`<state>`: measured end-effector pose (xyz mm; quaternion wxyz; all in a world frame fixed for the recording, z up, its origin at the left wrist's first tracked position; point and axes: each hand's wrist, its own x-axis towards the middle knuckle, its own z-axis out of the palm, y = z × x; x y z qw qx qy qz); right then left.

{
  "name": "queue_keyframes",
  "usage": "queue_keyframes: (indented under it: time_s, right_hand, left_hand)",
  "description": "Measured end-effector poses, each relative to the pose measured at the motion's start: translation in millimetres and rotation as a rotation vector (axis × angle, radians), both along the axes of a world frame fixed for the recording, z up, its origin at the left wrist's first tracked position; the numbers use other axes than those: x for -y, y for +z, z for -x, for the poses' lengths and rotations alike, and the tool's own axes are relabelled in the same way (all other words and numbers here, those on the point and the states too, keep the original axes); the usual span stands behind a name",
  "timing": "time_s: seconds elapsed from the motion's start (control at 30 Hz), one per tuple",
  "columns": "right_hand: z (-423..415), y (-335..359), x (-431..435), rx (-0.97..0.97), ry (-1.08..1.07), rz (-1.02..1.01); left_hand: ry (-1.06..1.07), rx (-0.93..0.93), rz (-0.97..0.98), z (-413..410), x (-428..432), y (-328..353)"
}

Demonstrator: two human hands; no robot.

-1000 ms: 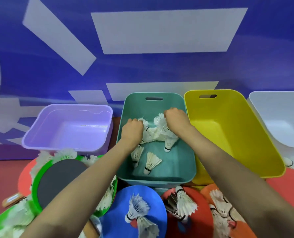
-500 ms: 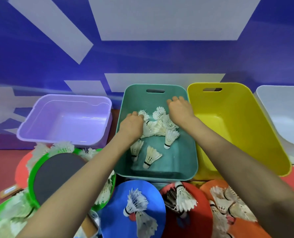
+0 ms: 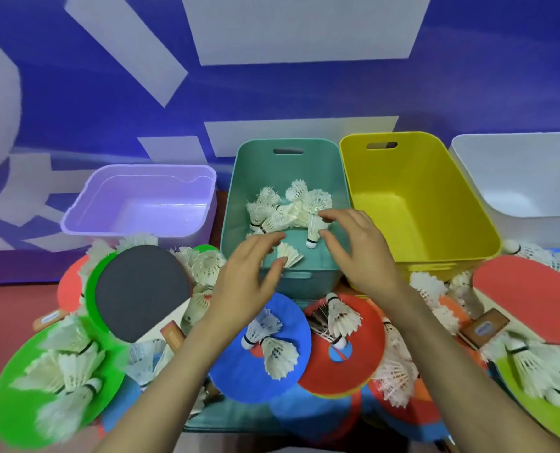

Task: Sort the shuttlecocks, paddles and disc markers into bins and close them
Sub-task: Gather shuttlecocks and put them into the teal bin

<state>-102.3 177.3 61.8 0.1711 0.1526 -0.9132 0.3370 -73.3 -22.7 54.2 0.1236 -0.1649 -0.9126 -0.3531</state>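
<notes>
A teal bin (image 3: 331, 178) in the middle holds a heap of white shuttlecocks (image 3: 291, 207). My left hand (image 3: 244, 276) hovers over the bin's near rim, fingers loosely spread and holding nothing. My right hand (image 3: 358, 250) is beside it, also spread and empty, just in front of the heap. In front lie a blue disc marker (image 3: 233, 364) and a red disc marker (image 3: 347, 367), each with shuttlecocks on top. A dark-faced paddle (image 3: 141, 289) rests on the left, a red-faced paddle (image 3: 527, 299) on the right.
An empty lilac bin (image 3: 141, 204) stands left of the teal one; an empty yellow bin (image 3: 416, 197) and a white bin (image 3: 527, 181) stand to its right. Green disc markers (image 3: 14, 416) and more shuttlecocks clutter the floor in front. A blue-and-white wall is behind.
Both hands have let go of the shuttlecocks inside the teal bin and pulled back toward me, now open over its near edge. The shuttlecocks stay heaped in the bin.
</notes>
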Motion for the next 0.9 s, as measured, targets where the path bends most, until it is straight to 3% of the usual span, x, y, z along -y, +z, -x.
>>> queue_keyframes:
  time_s: [0.13, 0.23, 0.33, 0.47, 0.73, 0.9]
  right_hand:
    - [-46, -14, 5, -0.088, 0.058, 0.08]
    - [-70, -35, 13, 0.016, 0.199, 0.039]
    - [-79, -58, 21, 0.183, 0.307, -0.142]
    - [-80, -77, 39, 0.496, 0.327, -0.444]
    - [-75, -99, 60, 0.565, 0.232, -0.538]
    - [-67, -79, 47, 0.45, 0.215, -0.428]
  left_hand:
    - [-0.029, 0.11, 0.039, -33, 12, -28]
    - [-0.045, 0.192, 0.21, -45, 27, -57]
    - [-0.1, 0.269, 0.4, -51, 38, -77]
    - [-0.139, 0.337, 0.495, -52, 43, -92]
    - [0.016, 0.385, 0.417, -52, 53, -94]
    - [0.108, 0.206, 0.234, -60, 58, -71]
